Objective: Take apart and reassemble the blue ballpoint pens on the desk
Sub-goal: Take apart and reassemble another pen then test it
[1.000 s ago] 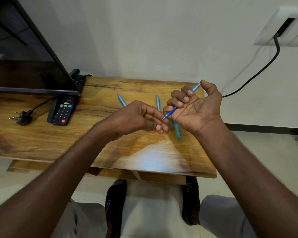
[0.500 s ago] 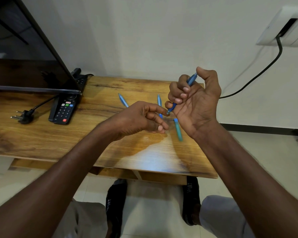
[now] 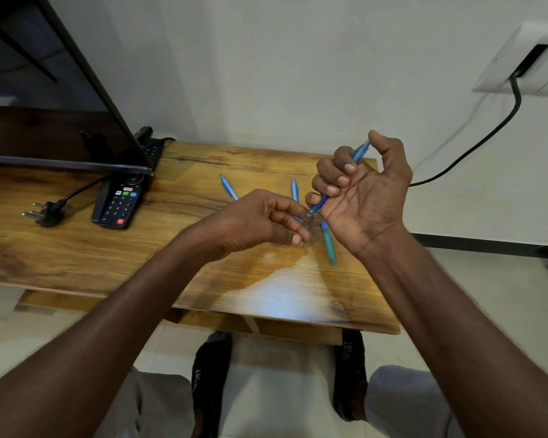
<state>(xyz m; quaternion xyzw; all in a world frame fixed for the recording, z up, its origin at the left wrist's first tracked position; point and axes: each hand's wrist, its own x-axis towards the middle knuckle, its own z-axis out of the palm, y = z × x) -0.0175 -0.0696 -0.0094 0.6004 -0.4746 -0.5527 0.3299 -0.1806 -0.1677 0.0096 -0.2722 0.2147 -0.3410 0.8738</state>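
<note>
My right hand [image 3: 364,197] is raised above the desk [image 3: 203,263], palm toward me, and grips a blue ballpoint pen [image 3: 359,153]. The pen slants from my thumb down to its tip by my little finger. My left hand [image 3: 260,219] hovers just left of that tip with curled fingers, the index fingertip reaching to the tip. Whether those fingers hold a small part is hidden. Three more blue pens lie on the desk: one [image 3: 228,186] behind my left hand, one [image 3: 295,191] between my hands, and one [image 3: 328,245] under my right wrist.
A TV screen [image 3: 45,121] stands at the left. In front of it lie a black remote [image 3: 121,203] and a loose plug [image 3: 45,213]. A power strip [image 3: 149,143] sits at the desk's back. A black cable [image 3: 487,137] runs along the wall at the right.
My right hand has risen and turned the pen more upright. My left hand has stayed near the pen's tip, with its index finger stretched out toward it.
</note>
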